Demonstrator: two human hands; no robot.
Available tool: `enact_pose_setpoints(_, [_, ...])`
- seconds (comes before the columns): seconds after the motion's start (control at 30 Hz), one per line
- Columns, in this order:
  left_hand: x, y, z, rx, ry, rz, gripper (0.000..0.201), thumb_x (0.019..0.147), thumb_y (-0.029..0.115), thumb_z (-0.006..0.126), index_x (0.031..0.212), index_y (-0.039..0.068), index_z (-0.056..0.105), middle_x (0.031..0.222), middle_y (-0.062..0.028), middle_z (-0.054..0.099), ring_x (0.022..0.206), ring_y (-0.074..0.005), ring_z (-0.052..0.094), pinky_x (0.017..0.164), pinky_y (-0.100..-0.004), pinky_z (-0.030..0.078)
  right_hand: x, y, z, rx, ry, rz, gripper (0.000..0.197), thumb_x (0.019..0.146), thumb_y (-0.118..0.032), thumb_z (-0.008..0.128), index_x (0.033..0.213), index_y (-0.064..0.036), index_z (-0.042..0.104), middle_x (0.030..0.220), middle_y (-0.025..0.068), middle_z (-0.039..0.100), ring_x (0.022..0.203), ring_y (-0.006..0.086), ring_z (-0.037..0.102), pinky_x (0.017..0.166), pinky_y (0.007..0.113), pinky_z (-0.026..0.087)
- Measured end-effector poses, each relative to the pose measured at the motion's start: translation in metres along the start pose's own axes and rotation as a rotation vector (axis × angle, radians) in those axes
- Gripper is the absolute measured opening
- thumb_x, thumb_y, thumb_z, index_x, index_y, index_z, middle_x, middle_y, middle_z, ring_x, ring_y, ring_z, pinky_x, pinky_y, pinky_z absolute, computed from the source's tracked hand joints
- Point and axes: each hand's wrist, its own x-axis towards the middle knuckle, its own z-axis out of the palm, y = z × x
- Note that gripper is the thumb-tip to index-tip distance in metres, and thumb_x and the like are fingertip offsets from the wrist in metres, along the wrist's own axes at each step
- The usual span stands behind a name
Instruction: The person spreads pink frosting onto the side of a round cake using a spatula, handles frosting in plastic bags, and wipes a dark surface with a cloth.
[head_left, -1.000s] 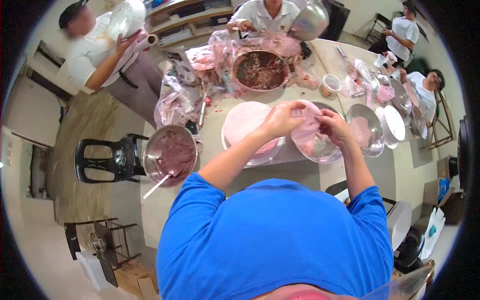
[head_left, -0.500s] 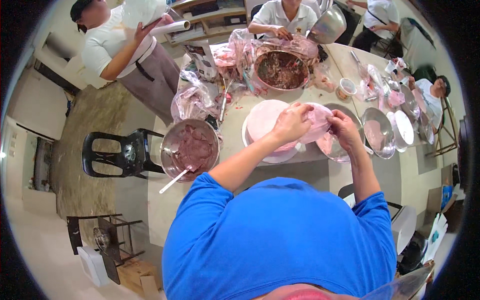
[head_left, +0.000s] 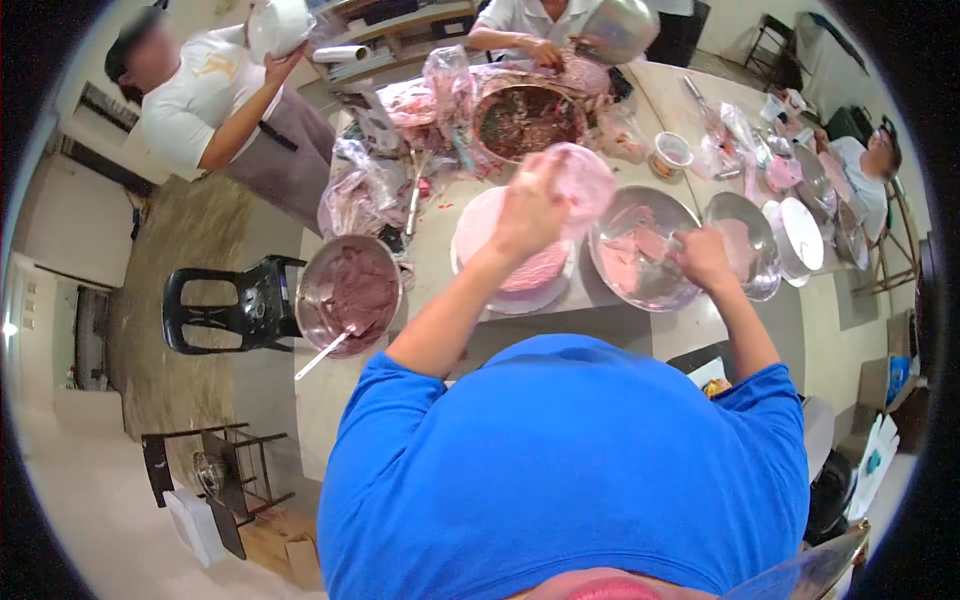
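Note:
A round cake covered in pink frosting point(head_left: 477, 228) sits on a white round board point(head_left: 535, 299) in front of me. Above its right side my left hand point(head_left: 533, 212) is closed on a plastic bag of pink frosting point(head_left: 588, 192), bulging and round at its end. Just right of that stands a steel bowl point(head_left: 672, 296) with pink frosting point(head_left: 635, 242) smeared inside. My right hand point(head_left: 703, 258) is at this bowl's right side, fingers curled and closed; what they hold is hidden.
At left stands a steel bowl of brownish-pink frosting point(head_left: 350, 290) with a white-handled spatula point(head_left: 325, 357). Plastic bags point(head_left: 362, 190) and a pan of dark crumbs point(head_left: 525, 122) lie beyond. More bowls stand at right. Co-workers surround the table; a black chair point(head_left: 235, 308) is left.
My right hand has let go of the frosting bag and moved down to the steel bowl. My left hand has lifted the bag up and left. The view has shifted slightly.

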Motion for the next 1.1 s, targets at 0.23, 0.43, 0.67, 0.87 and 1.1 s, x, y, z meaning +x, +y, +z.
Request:
enact_pose_setpoints(0.23, [0.023, -0.022, -0.039, -0.221, 0.249, -0.237, 0.052, 0.07, -0.011, 0.047, 0.121, -0.005, 0.041, 0.121, -0.0133, 0.046, 0.107, -0.0183, 0.048, 0.091, -0.0287, 0.039, -0.018, 0.049, 0.067, -0.322, -0.133, -0.091, 0.015, 0.06, -0.022, 0.059, 0.065, -0.0093, 0.065, 0.072, 0.0083, 0.06, 0.082, 0.0245, 0.053, 0.069, 0.037, 0.041])
enact_pose_setpoints(0.43, [0.02, -0.007, -0.043, -0.245, 0.329, -0.235, 0.05, 0.07, -0.007, 0.049, 0.119, -0.007, 0.042, 0.118, -0.0145, 0.048, 0.109, -0.0189, 0.046, 0.094, -0.0278, 0.034, -0.015, 0.062, 0.078, -0.256, -0.149, -0.162, 0.017, 0.065, -0.02, 0.054, 0.066, -0.0089, 0.067, 0.075, 0.0078, 0.062, 0.083, 0.024, 0.053, 0.069, 0.037, 0.038])
enact_pose_setpoints(0.67, [0.029, 0.011, -0.027, -0.197, 0.294, -0.239, 0.051, 0.071, -0.007, 0.049, 0.122, -0.004, 0.042, 0.122, -0.012, 0.045, 0.111, -0.0183, 0.044, 0.095, -0.0283, 0.033, -0.011, 0.069, 0.077, -0.226, -0.117, -0.168, 0.017, 0.065, -0.023, 0.055, 0.064, -0.0101, 0.066, 0.069, 0.0076, 0.062, 0.075, 0.0226, 0.053, 0.065, 0.035, 0.037])
enact_pose_setpoints(0.87, [0.033, 0.011, -0.033, -0.155, 0.267, -0.19, 0.051, 0.072, -0.005, 0.049, 0.122, -0.006, 0.04, 0.123, -0.0125, 0.044, 0.112, -0.0185, 0.043, 0.095, -0.0277, 0.032, -0.005, 0.071, 0.05, -0.267, -0.039, -0.095, 0.013, 0.066, -0.016, 0.056, 0.066, -0.0111, 0.067, 0.071, 0.0079, 0.064, 0.074, 0.0227, 0.06, 0.062, 0.034, 0.044])
enact_pose_setpoints(1.1, [0.038, -0.009, -0.047, -0.274, 0.252, -0.172, 0.05, 0.073, -0.007, 0.047, 0.122, -0.006, 0.04, 0.123, -0.0126, 0.044, 0.112, -0.0178, 0.043, 0.094, -0.027, 0.034, -0.029, 0.074, 0.015, -0.172, 0.152, 0.106, 0.013, 0.066, -0.015, 0.054, 0.068, -0.0076, 0.065, 0.066, 0.012, 0.058, 0.064, 0.0272, 0.06, 0.055, 0.038, 0.047])
